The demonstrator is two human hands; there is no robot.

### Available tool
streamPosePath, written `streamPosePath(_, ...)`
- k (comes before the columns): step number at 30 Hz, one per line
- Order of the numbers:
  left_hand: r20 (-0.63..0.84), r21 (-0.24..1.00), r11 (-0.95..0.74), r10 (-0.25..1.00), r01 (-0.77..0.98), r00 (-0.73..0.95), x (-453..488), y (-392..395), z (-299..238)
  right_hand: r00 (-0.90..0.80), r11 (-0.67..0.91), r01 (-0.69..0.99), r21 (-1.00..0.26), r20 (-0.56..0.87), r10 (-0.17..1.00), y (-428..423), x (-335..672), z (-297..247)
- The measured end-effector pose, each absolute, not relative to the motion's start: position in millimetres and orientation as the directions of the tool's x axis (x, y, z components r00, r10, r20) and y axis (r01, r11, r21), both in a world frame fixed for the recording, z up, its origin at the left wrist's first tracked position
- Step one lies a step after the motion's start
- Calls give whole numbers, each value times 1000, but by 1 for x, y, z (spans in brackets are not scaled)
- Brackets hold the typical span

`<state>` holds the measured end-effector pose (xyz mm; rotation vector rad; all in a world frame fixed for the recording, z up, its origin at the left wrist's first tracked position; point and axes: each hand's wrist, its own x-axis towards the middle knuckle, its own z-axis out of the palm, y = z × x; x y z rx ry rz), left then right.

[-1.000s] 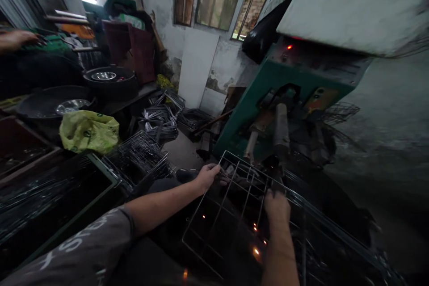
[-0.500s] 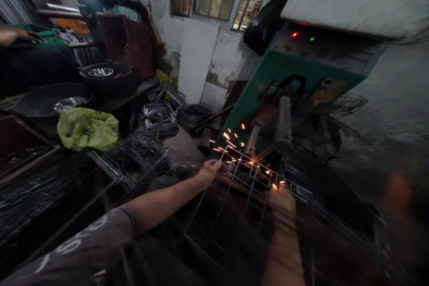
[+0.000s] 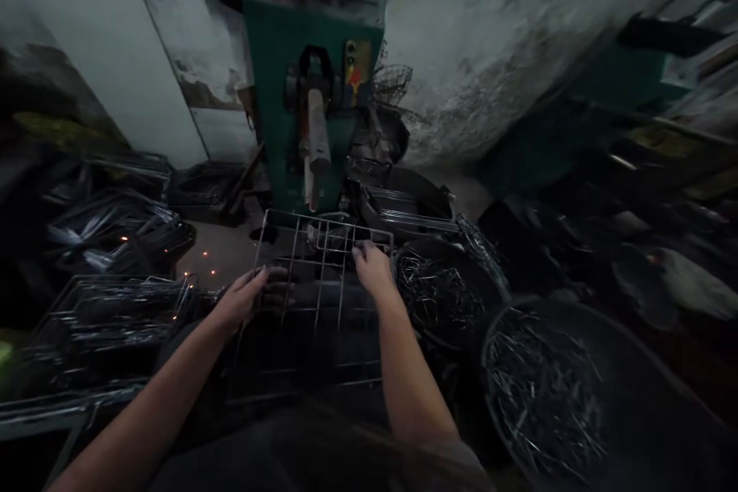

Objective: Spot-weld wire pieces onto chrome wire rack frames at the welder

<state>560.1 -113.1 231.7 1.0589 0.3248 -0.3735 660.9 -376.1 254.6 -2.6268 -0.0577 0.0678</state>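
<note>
A wire rack (image 3: 321, 288), a grid of thin metal rods, lies tilted over my lap in front of the welding machine's rods. My left hand (image 3: 252, 297) holds its left side, thumb above the wire and fingers stretched out beneath the grid. At the upper right corner, my right hand (image 3: 370, 264) grips the rack with bent fingers. The green welding machine (image 3: 270, 92) stands just beyond, its upper metal rod (image 3: 317, 131) pointing toward me. A few orange sparks are scattered left of the rack. The rack's lower part is dim.
To the right, a round basin (image 3: 542, 392) and a smaller tub (image 3: 438, 288) hold short metal wires. Stacked wire frames (image 3: 124, 315) lie at left, with bent wire pieces (image 3: 121, 227) behind them. A phone (image 3: 357, 63) rests against the machine.
My view has swung right. The bright sparks at the welding rods have stopped, and the rack has come back from them toward me. Both hands remain on the rack.
</note>
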Motion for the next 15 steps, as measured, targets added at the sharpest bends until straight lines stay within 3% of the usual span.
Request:
streamPosePath(2,-454,783,425,-108,454,884,549,-112,228,998,-838,54,-543,50,31,-433,638,252)
streamPosePath(5,-472,782,434,-55,447,880,542,-109,220,913,-849,-323,-418,97,-395,-542,609,244)
streamPosePath(8,-474,775,451,-46,442,879,544,-109,216,782,-767,-576,-283,85,-618,-632,579,225)
streamPosePath(10,-474,774,451,-55,445,879,546,-111,214,727,-716,-658,-234,52,-685,-669,559,206)
streamPosePath(15,-439,775,456,-109,437,892,549,-117,213,733,-722,-666,-189,17,-680,-701,530,167)
